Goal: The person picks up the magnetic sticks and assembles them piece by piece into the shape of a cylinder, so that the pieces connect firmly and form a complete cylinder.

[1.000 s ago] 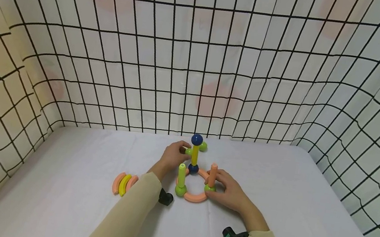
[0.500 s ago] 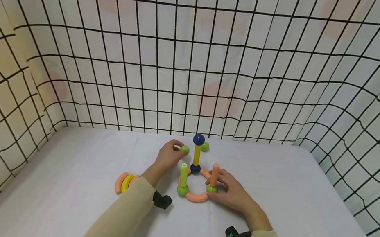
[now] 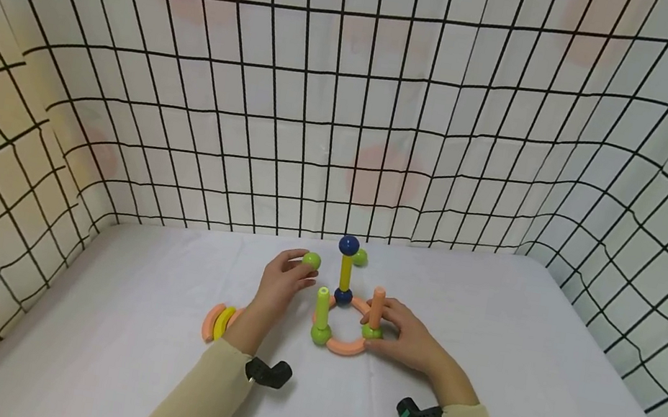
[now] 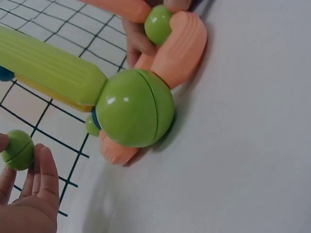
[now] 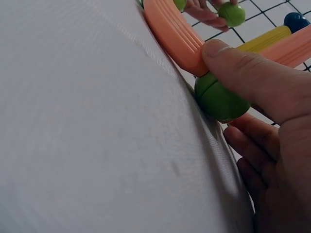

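Observation:
Between its thumb and fingers my left hand [image 3: 279,286] holds a green ball [image 3: 312,260], lifted left of a ring of orange curved sticks [image 3: 345,347]. My right hand [image 3: 408,340] grips the ring's right-hand green ball [image 3: 371,332]; its thumb lies where the ball meets an orange curved stick [image 5: 175,36]. An orange rod [image 3: 377,309] stands on that ball. At the ring's left, a light green rod [image 3: 322,309] rises from another green ball [image 4: 136,108]. At the back, a yellow rod [image 3: 345,274] stands between two dark blue balls, the upper blue ball [image 3: 349,245] on top.
Another green ball [image 3: 360,257] lies behind the yellow rod. Left of the left forearm lie an orange curved stick [image 3: 212,321], a yellow curved stick [image 3: 222,323] and another orange one, partly hidden. Black-gridded white cloth [image 3: 337,107] walls the white table at the back and sides.
My left hand has moved left, carrying the green ball away from beside the yellow rod, and has turned so the ball shows more. The right hand keeps its grip on the ring.

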`<state>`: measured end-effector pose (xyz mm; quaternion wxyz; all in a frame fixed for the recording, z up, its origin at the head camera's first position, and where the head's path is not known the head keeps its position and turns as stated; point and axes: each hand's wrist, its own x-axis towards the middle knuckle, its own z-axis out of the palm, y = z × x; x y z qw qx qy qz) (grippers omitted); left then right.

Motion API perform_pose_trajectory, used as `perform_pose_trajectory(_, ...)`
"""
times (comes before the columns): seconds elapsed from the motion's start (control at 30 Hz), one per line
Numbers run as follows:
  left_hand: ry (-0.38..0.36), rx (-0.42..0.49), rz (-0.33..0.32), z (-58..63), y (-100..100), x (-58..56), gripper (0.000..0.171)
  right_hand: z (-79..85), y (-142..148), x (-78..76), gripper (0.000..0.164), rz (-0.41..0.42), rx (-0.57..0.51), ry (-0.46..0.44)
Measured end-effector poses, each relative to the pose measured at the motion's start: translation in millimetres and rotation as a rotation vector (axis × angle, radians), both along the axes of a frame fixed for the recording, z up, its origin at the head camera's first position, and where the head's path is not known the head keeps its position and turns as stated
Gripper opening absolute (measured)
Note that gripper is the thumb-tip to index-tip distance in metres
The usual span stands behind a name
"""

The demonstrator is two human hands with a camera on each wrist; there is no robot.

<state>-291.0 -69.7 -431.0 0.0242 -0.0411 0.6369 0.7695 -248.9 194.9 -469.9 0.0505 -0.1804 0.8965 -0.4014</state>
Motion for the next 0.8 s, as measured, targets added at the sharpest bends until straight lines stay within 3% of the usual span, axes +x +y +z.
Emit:
perform_pose_trajectory(0.23, 0.026, 0.048, -0.027, 8.5, -9, 17.9, 0.041, -1.8, 0, -0.4, 0.030, 0.016, 0.012, 0.033)
perform_pose_trajectory(0.6, 0.064, -0.071, -0.062, 25.2, -11, 42.3, 0.037, 0.3, -2, 0.9, 0.038, 0.028, 0.039, 0.045)
perform_pose_trajectory(0.8, 0.144, -0.063, -0.070, 27.5, -10, 54.4, 0.035, 1.6, -3, 1.7, 0.040, 0.014, 0.054, 0.043)
